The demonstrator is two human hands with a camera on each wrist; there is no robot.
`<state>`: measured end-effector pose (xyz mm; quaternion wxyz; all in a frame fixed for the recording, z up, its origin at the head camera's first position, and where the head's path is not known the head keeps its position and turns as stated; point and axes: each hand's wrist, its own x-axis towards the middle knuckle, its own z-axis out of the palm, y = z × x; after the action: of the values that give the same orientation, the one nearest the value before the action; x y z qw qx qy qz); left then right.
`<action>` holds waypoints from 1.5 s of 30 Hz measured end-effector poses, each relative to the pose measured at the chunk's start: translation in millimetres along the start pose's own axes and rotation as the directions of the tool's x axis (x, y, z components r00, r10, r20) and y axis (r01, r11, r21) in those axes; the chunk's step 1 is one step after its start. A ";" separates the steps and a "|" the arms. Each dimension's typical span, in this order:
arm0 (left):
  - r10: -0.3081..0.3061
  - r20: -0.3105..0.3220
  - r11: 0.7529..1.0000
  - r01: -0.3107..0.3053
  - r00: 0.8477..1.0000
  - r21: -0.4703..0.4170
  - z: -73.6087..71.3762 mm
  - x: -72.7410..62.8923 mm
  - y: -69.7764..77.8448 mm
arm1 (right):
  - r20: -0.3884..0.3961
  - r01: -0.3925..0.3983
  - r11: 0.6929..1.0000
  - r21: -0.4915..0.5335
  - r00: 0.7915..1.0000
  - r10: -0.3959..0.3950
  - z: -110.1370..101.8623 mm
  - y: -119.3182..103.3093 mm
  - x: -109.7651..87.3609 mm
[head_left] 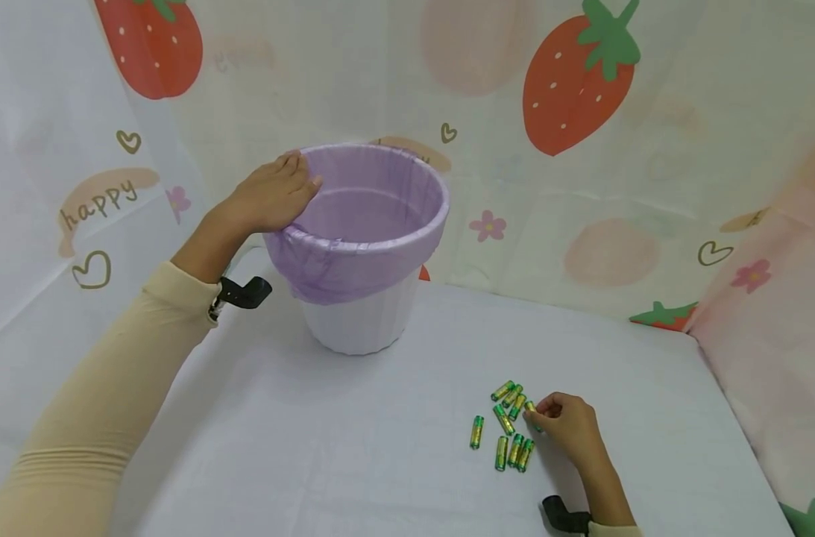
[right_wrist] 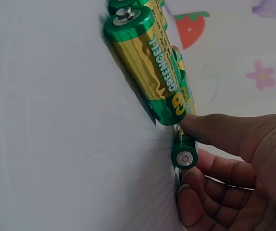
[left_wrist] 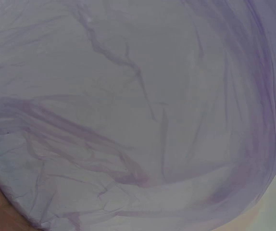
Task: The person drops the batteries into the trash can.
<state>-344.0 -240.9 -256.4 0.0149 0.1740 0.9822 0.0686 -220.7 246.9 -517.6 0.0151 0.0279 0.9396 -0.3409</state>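
Examiner: State findings from the head view.

Assessor: Found one white bin [head_left: 360, 321], upright on a white-covered table [head_left: 380, 462], lined with one purple bag [head_left: 353, 272] folded over the rim. Found left hand [head_left: 276, 192] laid on the rim at the left; cannot tell the curl of the fingers, partly hidden.

Examiner: Give the counts.

Assessor: Counted nine green-and-gold batteries [head_left: 517, 406], to the right of the bin and nearer the person. Recorded eight lying loose on the table, one held battery [right_wrist: 184, 156] pinched between thumb and fingers of the right hand [head_left: 568, 429], at the group's right edge. Also counted two black wrist devices [head_left: 246, 292], plus four hearts [head_left: 449, 133] and three flowers [head_left: 488, 225] printed on the backdrop [head_left: 300, 97].

Examiner: Compare the wrist views.

Assessor: Read "GREENCELL" on the nearest loose battery [right_wrist: 145, 62] in the right wrist view, too small to read from the head. Saw there also the held battery's silver end. Cannot count the overlapping group from that angle. Found the left wrist view nearly filled by creased bag, with only a sliver of left hand at lower left.
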 end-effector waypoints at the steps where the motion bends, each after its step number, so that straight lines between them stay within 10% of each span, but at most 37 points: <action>1: -0.001 0.000 1.000 0.001 1.000 0.000 0.1 0.4 -0.7 | 0.001 0.000 1.000 0.000 1.000 0.000 0.0 -0.1 0.2; 45: -0.010 0.000 1.000 0.010 1.000 -0.005 2.9 -4.2 -2.8 | 0.004 -0.065 0.997 0.046 0.998 0.065 -4.4 1.7 -0.4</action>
<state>-340.9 -244.6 -259.7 0.0155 0.1693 0.9829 0.0712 -220.2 251.0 -515.3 0.0266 0.0582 0.9300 -0.3620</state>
